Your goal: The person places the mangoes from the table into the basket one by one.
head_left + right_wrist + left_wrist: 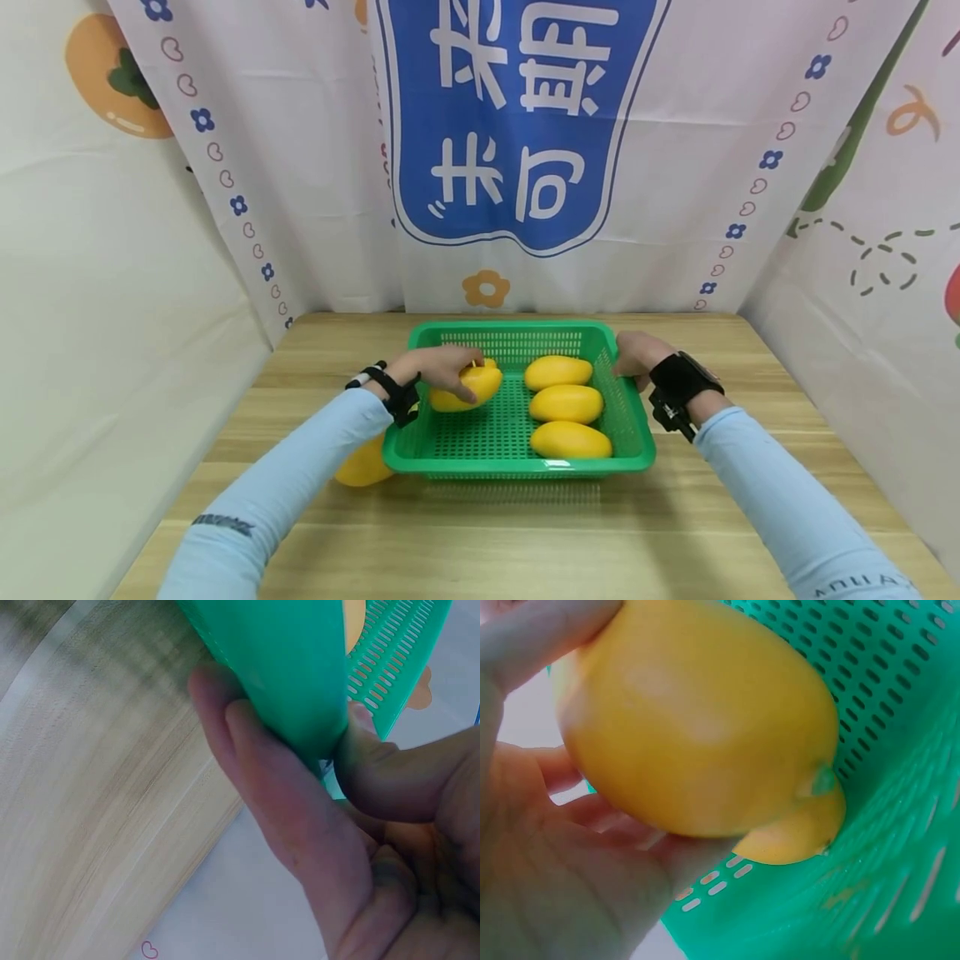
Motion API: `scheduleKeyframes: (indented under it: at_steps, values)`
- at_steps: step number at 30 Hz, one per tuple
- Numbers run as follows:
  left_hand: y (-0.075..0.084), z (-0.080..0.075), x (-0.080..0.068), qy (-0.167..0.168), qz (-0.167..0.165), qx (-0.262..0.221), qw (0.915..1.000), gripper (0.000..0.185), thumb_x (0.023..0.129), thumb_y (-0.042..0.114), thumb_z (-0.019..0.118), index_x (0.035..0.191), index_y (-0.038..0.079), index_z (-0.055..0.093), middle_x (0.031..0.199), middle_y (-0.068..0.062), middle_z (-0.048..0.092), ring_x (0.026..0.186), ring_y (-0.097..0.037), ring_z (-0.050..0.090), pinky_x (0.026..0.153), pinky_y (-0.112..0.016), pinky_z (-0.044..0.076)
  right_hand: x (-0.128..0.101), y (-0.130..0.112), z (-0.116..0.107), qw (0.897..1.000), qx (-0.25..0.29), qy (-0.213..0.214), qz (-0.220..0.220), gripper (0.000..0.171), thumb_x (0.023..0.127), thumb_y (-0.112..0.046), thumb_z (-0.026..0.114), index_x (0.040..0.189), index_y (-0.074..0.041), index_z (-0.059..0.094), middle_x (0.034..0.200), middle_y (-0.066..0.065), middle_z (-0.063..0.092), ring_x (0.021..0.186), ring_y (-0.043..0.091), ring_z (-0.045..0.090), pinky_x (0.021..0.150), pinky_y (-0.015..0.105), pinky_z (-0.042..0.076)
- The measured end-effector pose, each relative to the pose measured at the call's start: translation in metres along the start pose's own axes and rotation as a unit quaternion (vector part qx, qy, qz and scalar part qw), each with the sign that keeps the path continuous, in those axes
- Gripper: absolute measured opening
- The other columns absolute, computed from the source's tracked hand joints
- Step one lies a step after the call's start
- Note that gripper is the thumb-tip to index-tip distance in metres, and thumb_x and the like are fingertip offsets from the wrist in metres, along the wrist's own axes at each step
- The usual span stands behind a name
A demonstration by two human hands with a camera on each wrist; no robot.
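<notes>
A green plastic basket [517, 465] with slotted walls stands on the wooden table. Inside its left half, my left hand [438, 368] grips a yellow mango [483, 382], thumb on one side and fingers on the other. Another mango [791, 836] shows partly behind the held one in the left wrist view, close to the basket's wall. My right hand [639, 355] pinches the basket's right rim near the far corner, the thumb [390, 776] inside and the fingers along the outer face. Three mangoes [566, 403] lie in a column along the basket's right side.
Outside the basket, at its front left, one more mango [363, 467] sits on the table [480, 542], partly hidden by the left forearm and the rim. A printed white cloth [322, 217] hangs behind the table, and cloth walls border both sides.
</notes>
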State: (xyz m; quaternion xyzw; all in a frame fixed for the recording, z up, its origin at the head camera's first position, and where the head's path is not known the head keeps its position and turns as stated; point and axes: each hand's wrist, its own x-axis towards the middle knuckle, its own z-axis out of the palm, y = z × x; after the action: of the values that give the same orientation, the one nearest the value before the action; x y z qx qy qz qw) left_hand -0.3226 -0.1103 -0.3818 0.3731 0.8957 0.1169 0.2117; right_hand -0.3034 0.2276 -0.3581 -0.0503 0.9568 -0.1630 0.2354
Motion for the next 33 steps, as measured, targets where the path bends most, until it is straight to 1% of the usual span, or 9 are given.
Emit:
scheduleKeyframes:
  at_steps: [4, 8, 11, 14, 17, 21, 23, 27, 33]
  values:
    - [0.000, 0.002, 0.002, -0.004, -0.011, 0.007, 0.9999, 0.057, 0.089, 0.029, 0.075, 0.133, 0.000, 0.052, 0.122, -0.015, 0.062, 0.096, -0.020, 0.056, 0.083, -0.032, 0.049, 0.000, 0.000, -0.001, 1.000, -0.001, -0.001, 0.001, 0.011, 0.095, -0.004, 0.062, 0.086, 0.001, 0.060, 0.074, 0.007, 0.060, 0.059, 0.016, 0.063, 0.054, 0.023, 0.057]
    - [-0.001, 0.004, 0.003, -0.005, -0.019, 0.010, 0.9998, 0.058, 0.089, 0.028, 0.075, 0.134, 0.001, 0.052, 0.124, -0.014, 0.062, 0.099, -0.020, 0.056, 0.085, -0.033, 0.050, 0.000, 0.000, -0.001, 1.000, 0.004, -0.002, 0.000, 0.011, 0.095, -0.004, 0.062, 0.087, 0.002, 0.060, 0.074, 0.007, 0.060, 0.060, 0.016, 0.063, 0.061, 0.029, 0.061]
    - [0.001, 0.005, 0.004, -0.006, -0.021, 0.020, 0.9996, 0.059, 0.088, 0.028, 0.077, 0.134, 0.001, 0.052, 0.125, -0.014, 0.061, 0.101, -0.021, 0.058, 0.087, -0.034, 0.051, -0.001, 0.001, -0.001, 1.000, 0.002, -0.001, 0.000, 0.011, 0.095, -0.004, 0.062, 0.085, 0.001, 0.059, 0.073, 0.007, 0.060, 0.059, 0.016, 0.063, 0.063, 0.031, 0.062]
    - [0.003, 0.007, 0.005, -0.012, -0.027, 0.036, 0.9989, 0.058, 0.088, 0.028, 0.077, 0.133, 0.001, 0.053, 0.125, -0.014, 0.061, 0.102, -0.022, 0.058, 0.088, -0.035, 0.051, -0.001, 0.002, -0.002, 1.000, 0.000, -0.002, -0.002, 0.012, 0.095, -0.005, 0.062, 0.085, 0.001, 0.059, 0.074, 0.006, 0.060, 0.060, 0.016, 0.065, 0.064, 0.031, 0.062]
    - [0.006, 0.009, 0.006, -0.017, -0.037, 0.053, 0.9978, 0.057, 0.087, 0.028, 0.078, 0.133, 0.002, 0.053, 0.124, -0.014, 0.061, 0.101, -0.021, 0.056, 0.087, -0.035, 0.050, -0.001, 0.002, -0.001, 1.000, -0.002, 0.001, -0.005, 0.013, 0.095, -0.004, 0.062, 0.083, 0.000, 0.059, 0.071, 0.006, 0.060, 0.055, 0.013, 0.062, 0.061, 0.029, 0.061]
    - [0.009, 0.013, 0.008, -0.020, -0.047, 0.074, 0.9959, 0.057, 0.085, 0.027, 0.080, 0.131, 0.003, 0.055, 0.118, -0.012, 0.062, 0.095, -0.020, 0.053, 0.084, -0.034, 0.049, -0.001, 0.003, -0.001, 1.000, 0.004, 0.002, -0.008, 0.013, 0.094, -0.004, 0.062, 0.082, 0.000, 0.060, 0.070, 0.005, 0.059, 0.052, 0.011, 0.057, 0.057, 0.027, 0.059]
    - [0.009, 0.015, 0.009, -0.020, -0.045, 0.088, 0.9949, 0.057, 0.084, 0.027, 0.081, 0.129, 0.003, 0.056, 0.115, -0.011, 0.062, 0.093, -0.020, 0.052, 0.082, -0.033, 0.049, -0.001, 0.004, -0.001, 1.000, 0.008, 0.001, -0.007, 0.012, 0.094, -0.004, 0.062, 0.083, 0.001, 0.060, 0.070, 0.006, 0.059, 0.053, 0.012, 0.058, 0.058, 0.027, 0.059]
    - [0.011, 0.017, 0.010, -0.020, -0.045, 0.096, 0.9942, 0.055, 0.084, 0.027, 0.082, 0.127, 0.004, 0.056, 0.112, -0.011, 0.060, 0.092, -0.019, 0.049, 0.083, -0.033, 0.048, -0.001, 0.004, -0.001, 1.000, 0.009, 0.001, -0.006, 0.011, 0.095, -0.004, 0.062, 0.087, 0.002, 0.061, 0.073, 0.006, 0.060, 0.058, 0.015, 0.061, 0.064, 0.031, 0.061]
    - [0.016, 0.020, 0.009, -0.020, -0.038, 0.110, 0.9929, 0.054, 0.083, 0.026, 0.083, 0.125, 0.004, 0.058, 0.112, -0.012, 0.061, 0.092, -0.019, 0.052, 0.084, -0.033, 0.050, -0.002, 0.005, -0.001, 1.000, 0.009, 0.002, -0.009, 0.010, 0.095, -0.004, 0.062, 0.087, 0.002, 0.062, 0.074, 0.007, 0.062, 0.063, 0.018, 0.065, 0.067, 0.032, 0.062]
